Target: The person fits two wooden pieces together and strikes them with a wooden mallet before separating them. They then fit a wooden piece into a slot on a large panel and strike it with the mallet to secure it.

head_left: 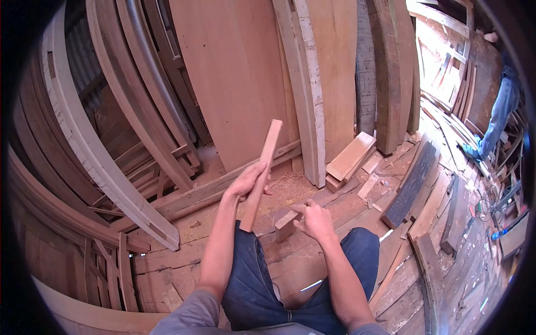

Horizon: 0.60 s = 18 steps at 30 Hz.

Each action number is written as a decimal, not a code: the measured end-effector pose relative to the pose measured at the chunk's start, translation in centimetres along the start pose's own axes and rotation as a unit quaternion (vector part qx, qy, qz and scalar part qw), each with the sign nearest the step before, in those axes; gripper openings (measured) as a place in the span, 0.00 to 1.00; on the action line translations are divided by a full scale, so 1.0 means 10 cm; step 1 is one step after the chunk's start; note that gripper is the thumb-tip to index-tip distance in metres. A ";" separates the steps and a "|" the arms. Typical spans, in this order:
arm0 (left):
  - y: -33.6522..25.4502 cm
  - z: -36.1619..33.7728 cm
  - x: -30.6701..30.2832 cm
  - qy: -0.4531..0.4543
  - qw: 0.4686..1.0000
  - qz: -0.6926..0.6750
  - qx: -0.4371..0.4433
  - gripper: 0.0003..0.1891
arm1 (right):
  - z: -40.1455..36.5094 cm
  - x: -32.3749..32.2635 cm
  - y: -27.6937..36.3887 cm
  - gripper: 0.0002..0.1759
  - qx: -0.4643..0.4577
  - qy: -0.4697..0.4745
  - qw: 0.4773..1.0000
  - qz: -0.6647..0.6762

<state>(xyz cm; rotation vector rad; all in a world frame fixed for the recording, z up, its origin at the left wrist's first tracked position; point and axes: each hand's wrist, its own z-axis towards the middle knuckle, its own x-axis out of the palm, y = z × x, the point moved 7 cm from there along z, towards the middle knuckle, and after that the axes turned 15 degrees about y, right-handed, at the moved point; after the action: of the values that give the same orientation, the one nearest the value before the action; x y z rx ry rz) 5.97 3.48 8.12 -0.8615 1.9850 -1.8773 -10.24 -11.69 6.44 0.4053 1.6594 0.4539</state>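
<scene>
My left hand point(249, 180) is closed around the middle of a narrow wooden strip point(270, 144). The strip slants upward, with its lower end by my left knee. Over to the right, my right hand point(316, 221) has its thumb and fingers on a short wooden block point(285, 224) between my knees. The block stands low, near the floorboards, and part of it is behind the fingers. The two pieces of wood are apart from each other.
Tall planks point(304, 84) and a wide wooden panel point(229, 72) lean in front of me. Short boards point(352, 156) are stacked at the panel's foot. A dark beam point(410, 187) and scraps cover the floor at right. Another person's leg point(501, 114) shows at far right.
</scene>
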 end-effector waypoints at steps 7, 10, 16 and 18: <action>-0.92 -0.05 -0.74 -0.271 0.857 0.437 0.030 0.29 | -0.02 -0.01 -0.04 0.25 0.001 0.001 1.000 -0.008; -1.40 -0.07 -0.94 -0.272 0.831 0.485 0.013 0.25 | 0.00 0.03 -0.09 0.25 0.009 0.006 1.000 -0.005; -1.97 -0.07 -1.41 -0.251 0.564 0.785 0.053 0.27 | 0.01 0.02 -0.11 0.25 0.000 -0.008 1.000 0.001; -2.06 -0.03 -1.55 -0.249 0.509 0.820 0.082 0.26 | 0.01 0.01 -0.10 0.25 0.006 0.007 1.000 0.008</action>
<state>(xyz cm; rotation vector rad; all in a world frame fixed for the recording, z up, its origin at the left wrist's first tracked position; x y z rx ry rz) 22.73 13.23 25.12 0.5588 1.0862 -0.4289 -10.12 -12.47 5.80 0.4259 1.6744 0.4609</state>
